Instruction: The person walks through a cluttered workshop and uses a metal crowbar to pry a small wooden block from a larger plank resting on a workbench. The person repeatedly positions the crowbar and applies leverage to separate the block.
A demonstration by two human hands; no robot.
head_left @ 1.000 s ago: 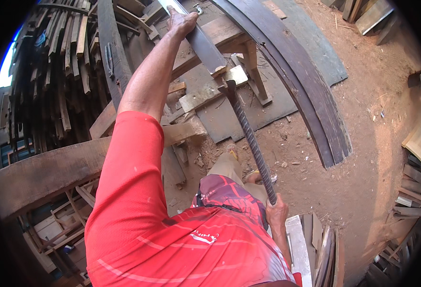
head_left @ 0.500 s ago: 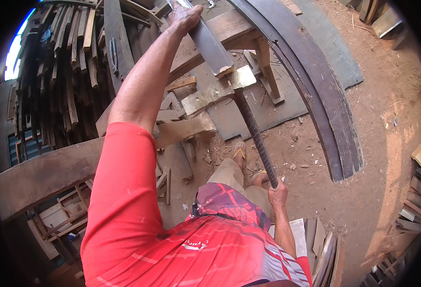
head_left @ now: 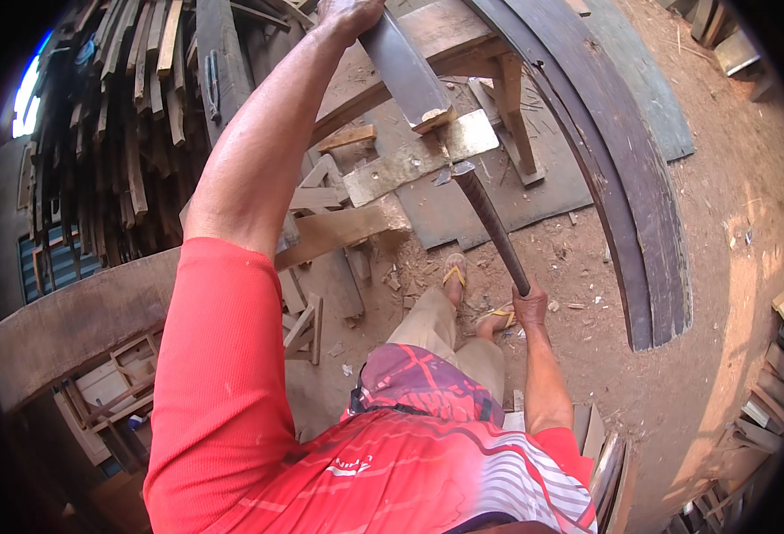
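Note:
My left hand (head_left: 350, 16) is at the top edge, closed on the side of a dark grey plank (head_left: 401, 71); some of its fingers are cut off by the picture. A pale, worn board (head_left: 387, 171) lies crosswise at the plank's near end. In my right hand (head_left: 531, 307), low at my side, is the lower end of a dark, ribbed metal bar (head_left: 491, 222). The bar slants up and left, and its flattened grey tip lies just below the pale board. Whether that tip touches the board I cannot tell.
A wooden trestle (head_left: 509, 111) stands beyond the plank. Long curved dark timber (head_left: 623, 205) arches on the right. Stacked wood strips (head_left: 125, 107) fill the left, above a curved beam (head_left: 98, 307). Offcuts and chips litter the dirt floor (head_left: 588, 374).
The bar's upper end has come away from the pale board's edge, showing its flattened tip. My right hand has moved up slightly. My left hand still holds the plank, and the whole view has shifted.

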